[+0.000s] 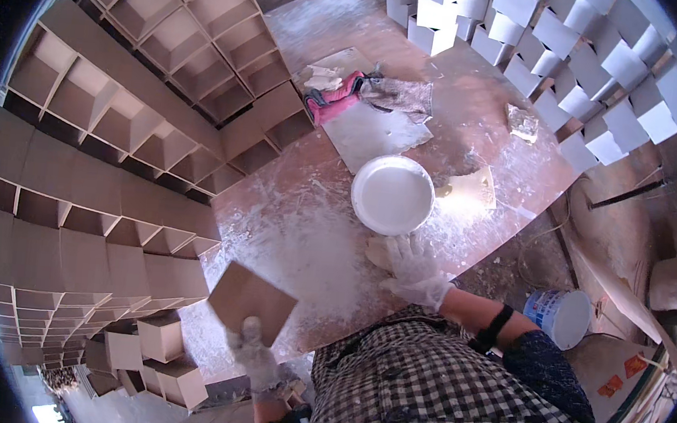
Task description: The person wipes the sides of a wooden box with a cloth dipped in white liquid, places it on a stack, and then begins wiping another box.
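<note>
My left hand (pixel 256 357), in a thin whitish glove, grips a flat-faced brown square piece (pixel 252 301) by its near edge, over the table's left front. Whether this piece is a single board or a side of a box, I cannot tell. My right hand (pixel 417 276), gloved in the same way, is low over the table just in front of a round white tub (pixel 393 194). Its fingers are bent against a small pale piece (pixel 380 252), too blurred to name. White, smooth-looking material fills the tub.
Stacked brown open-fronted boxes (pixel 109 159) wall the left side, with loose boxes (pixel 162 337) below. White box-like pieces (pixel 585 64) are piled at the far right. A pink and grey cloth (pixel 340 99) lies on a sheet on the dusty table (pixel 296 232). A bucket (pixel 567 318) stands right.
</note>
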Tool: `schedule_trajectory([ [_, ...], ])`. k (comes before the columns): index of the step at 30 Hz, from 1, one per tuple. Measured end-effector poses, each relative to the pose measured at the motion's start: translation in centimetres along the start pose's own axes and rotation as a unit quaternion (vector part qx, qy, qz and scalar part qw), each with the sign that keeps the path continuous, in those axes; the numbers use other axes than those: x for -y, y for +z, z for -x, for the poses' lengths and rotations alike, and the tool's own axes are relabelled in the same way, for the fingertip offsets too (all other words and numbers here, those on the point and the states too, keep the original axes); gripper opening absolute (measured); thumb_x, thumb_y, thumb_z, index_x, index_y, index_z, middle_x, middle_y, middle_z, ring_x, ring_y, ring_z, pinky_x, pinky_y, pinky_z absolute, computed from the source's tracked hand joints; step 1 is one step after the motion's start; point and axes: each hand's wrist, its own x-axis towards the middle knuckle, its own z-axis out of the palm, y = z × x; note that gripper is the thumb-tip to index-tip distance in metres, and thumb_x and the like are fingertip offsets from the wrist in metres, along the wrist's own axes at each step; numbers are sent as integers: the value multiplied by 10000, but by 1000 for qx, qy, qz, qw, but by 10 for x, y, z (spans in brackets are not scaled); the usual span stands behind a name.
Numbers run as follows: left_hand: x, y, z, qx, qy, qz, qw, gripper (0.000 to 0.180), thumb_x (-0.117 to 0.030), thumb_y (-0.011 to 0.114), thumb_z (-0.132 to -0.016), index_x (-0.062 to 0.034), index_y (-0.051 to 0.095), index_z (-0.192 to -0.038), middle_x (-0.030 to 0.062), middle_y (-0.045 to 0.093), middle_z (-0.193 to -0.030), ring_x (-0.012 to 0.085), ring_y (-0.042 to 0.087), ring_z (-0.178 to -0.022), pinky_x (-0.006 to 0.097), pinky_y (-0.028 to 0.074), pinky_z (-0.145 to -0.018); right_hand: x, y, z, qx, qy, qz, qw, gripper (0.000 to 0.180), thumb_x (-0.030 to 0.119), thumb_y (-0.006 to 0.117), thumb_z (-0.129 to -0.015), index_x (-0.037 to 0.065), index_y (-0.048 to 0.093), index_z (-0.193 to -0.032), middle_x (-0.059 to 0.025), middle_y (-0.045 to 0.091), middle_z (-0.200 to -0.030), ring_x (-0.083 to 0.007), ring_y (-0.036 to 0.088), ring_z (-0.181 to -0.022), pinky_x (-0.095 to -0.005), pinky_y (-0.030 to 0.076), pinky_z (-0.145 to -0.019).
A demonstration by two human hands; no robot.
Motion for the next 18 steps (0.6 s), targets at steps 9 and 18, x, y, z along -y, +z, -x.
schedule_trajectory([
  [9, -9, 99, -16, 217, -167, 288, 918, 487, -239, 673, -868, -49, 496, -1279, 74, 543, -1232, 206, 549, -1115, 379, 488, -942, -42, 28, -32, 154, -88, -288, 941, 388, 194, 543, -881, 98, 529, -1256, -126, 510, -1198, -315, 480, -1149, -387, 460, -898],
  [18, 27, 99, -16, 174, -215, 309, 910, 555, -339, 620, -900, -33, 433, -1322, 91, 536, -1234, 227, 545, -1129, 401, 510, -924, -45, 9, -13, -16, -178, -107, 978, 329, 147, 523, -839, 132, 600, -1159, -151, 531, -1125, -347, 516, -1076, -452, 416, -937],
])
